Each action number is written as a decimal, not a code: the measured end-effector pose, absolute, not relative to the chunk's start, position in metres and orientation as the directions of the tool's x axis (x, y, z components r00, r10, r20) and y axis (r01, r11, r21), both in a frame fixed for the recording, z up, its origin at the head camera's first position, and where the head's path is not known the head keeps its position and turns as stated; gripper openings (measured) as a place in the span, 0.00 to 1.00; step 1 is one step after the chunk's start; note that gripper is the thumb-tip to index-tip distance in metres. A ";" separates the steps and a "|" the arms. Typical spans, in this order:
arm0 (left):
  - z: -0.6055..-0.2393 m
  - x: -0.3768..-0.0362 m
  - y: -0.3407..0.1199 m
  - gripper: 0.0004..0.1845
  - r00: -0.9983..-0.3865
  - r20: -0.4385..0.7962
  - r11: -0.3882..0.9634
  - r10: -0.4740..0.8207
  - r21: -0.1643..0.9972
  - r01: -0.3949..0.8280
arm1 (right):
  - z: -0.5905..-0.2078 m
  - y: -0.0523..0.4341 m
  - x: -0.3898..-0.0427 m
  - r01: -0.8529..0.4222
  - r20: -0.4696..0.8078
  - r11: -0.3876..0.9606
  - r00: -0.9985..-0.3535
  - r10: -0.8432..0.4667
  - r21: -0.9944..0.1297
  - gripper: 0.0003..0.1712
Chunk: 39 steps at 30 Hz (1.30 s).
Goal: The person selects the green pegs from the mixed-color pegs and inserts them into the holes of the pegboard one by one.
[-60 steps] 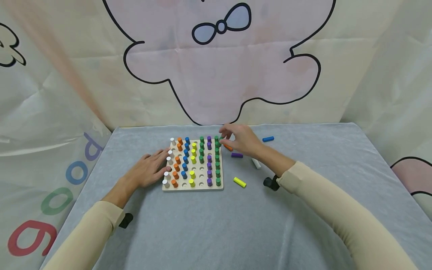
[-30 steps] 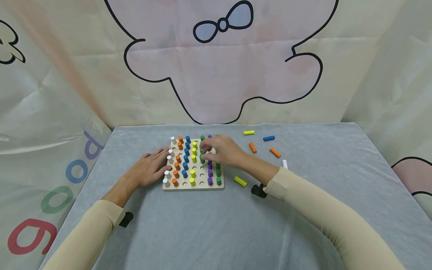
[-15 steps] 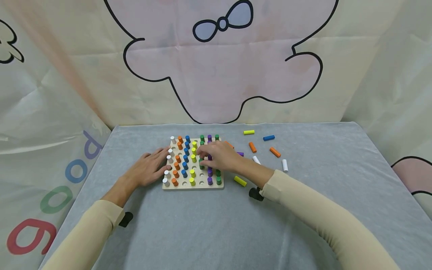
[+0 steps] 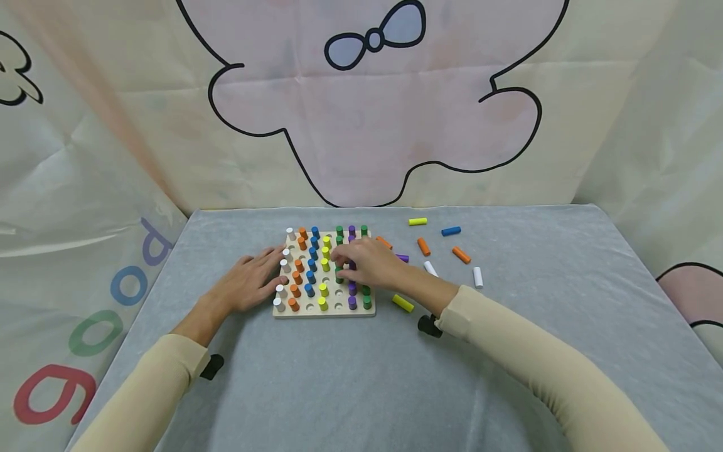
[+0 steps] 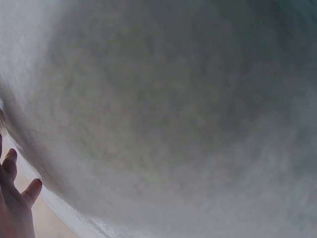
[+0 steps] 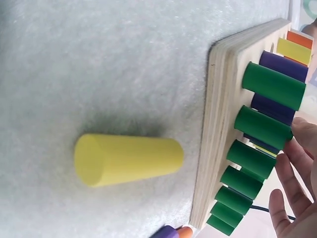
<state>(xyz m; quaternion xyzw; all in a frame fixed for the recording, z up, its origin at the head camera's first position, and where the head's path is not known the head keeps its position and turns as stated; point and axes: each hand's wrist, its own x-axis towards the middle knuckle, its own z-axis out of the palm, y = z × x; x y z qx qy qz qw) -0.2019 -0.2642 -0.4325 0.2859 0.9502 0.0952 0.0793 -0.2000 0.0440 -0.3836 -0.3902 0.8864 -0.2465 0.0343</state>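
Note:
A pale wooden pegboard [image 4: 299,314] holds columns of white, orange, blue, yellow, green and purple pegs. My left hand [image 4: 248,284] lies flattened beside the board's left edge, its fingertips at the white pegs; part of that hand [image 5: 17,208] shows in the left wrist view. Over the board's right half, my right hand [image 4: 369,262] has its thumb and fingers at a green peg [image 4: 339,277] in the inner green column, apparently pinching it. The hand covers several purple and green pegs. In the right wrist view, its fingertips lie partly behind the outer green pegs [image 6: 250,158].
Loose pegs lie right of the board: yellow [image 4: 403,303] nearest, another yellow [image 4: 418,221] at the back, blue [image 4: 451,231], orange [image 4: 460,255], white [image 4: 477,277] and a partly hidden purple [image 4: 402,258]. A grey-blue cloth [image 4: 339,389] covers the table.
My right hand has moved left and nearer from the board's back right corner to the inner green column. A green peg now stands in a formerly bare hole there. My left hand stays put.

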 end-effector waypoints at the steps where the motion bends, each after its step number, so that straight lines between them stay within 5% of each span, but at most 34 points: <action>1: -0.432 -0.202 -0.264 0.39 -0.823 -0.098 0.817 0.560 0.228 0.529 | -0.384 0.044 -0.200 -0.675 0.129 0.577 -0.693 -0.709 -0.459 0.17; 18: -0.430 -0.205 -0.262 0.39 -0.811 -0.116 0.811 0.574 0.219 0.543 | -0.366 0.088 -0.208 -0.650 0.124 0.647 -0.737 -0.664 -0.399 0.18; 30: -0.416 -0.205 -0.267 0.41 -0.823 -0.148 0.829 0.548 0.226 0.511 | -0.322 0.194 -0.224 -0.471 0.008 0.863 -0.878 -0.478 -0.181 0.30; 39: -0.396 -0.204 -0.264 0.44 -0.829 -0.243 0.862 0.503 0.206 0.463 | -0.308 0.249 -0.224 -0.380 0.018 0.925 -0.925 -0.379 -0.015 0.36</action>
